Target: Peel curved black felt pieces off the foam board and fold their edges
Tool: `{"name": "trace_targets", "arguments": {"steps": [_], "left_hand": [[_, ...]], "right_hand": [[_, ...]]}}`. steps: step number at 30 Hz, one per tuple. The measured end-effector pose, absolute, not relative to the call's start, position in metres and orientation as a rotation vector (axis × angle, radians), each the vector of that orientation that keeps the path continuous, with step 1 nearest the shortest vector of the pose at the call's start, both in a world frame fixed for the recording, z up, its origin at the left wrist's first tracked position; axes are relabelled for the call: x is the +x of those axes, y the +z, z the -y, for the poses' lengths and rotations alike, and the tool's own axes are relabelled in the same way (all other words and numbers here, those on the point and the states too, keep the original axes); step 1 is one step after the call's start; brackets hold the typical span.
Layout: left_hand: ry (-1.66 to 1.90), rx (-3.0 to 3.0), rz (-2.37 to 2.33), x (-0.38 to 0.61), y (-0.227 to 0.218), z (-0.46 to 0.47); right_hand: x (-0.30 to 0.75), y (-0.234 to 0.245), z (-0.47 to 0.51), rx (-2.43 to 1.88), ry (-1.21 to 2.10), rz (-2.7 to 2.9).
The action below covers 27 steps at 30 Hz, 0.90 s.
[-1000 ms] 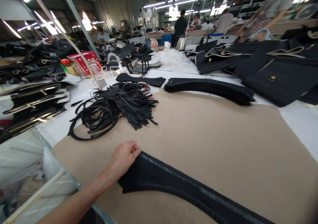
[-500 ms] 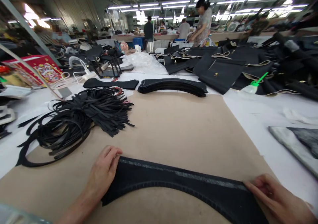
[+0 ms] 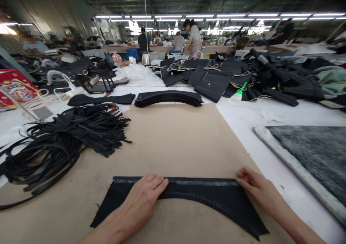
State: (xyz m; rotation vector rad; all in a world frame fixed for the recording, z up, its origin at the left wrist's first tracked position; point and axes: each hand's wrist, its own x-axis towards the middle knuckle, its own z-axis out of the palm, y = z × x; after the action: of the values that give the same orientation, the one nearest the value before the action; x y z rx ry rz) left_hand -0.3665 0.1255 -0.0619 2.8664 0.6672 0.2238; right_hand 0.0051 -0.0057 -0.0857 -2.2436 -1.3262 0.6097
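A curved black leather piece (image 3: pixel 205 197) with a shiny strip along its far edge lies on brown paper (image 3: pixel 173 139) in front of me. My left hand (image 3: pixel 143 200) lies flat on its left half, fingers stretched out toward the far edge. At the piece's far right corner my right hand (image 3: pixel 256 188) rests with fingers curled against the edge; whether it pinches the leather I cannot tell.
A heap of black straps (image 3: pixel 67 136) lies at left. A stack of curved black pieces (image 3: pixel 169 98) sits at the paper's far edge. A green-capped glue bottle (image 3: pixel 237 94) and a grey slab (image 3: pixel 310 157) are at right. People stand at far tables.
The view swung right. My left hand slid right along the piece and flattened on it. My right hand came into view and moved to the piece's far right corner.
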Motion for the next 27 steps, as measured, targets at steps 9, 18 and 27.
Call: {"name": "trace_targets", "arguments": {"steps": [9,18,27], "left_hand": [[0.147,2.807,-0.708,-0.36,-0.061,-0.124],[0.082,2.914,-0.724,-0.354,-0.061,-0.12],[0.06,2.934,-0.724,-0.357,-0.06,-0.118]], "right_hand": [[-0.03,-0.051,0.0,-2.06,0.285,1.473],[-0.153,-0.049,-0.027,-1.69,0.231,2.322],[-0.044,-0.078,0.027,-1.946,-0.222,2.321]]}}
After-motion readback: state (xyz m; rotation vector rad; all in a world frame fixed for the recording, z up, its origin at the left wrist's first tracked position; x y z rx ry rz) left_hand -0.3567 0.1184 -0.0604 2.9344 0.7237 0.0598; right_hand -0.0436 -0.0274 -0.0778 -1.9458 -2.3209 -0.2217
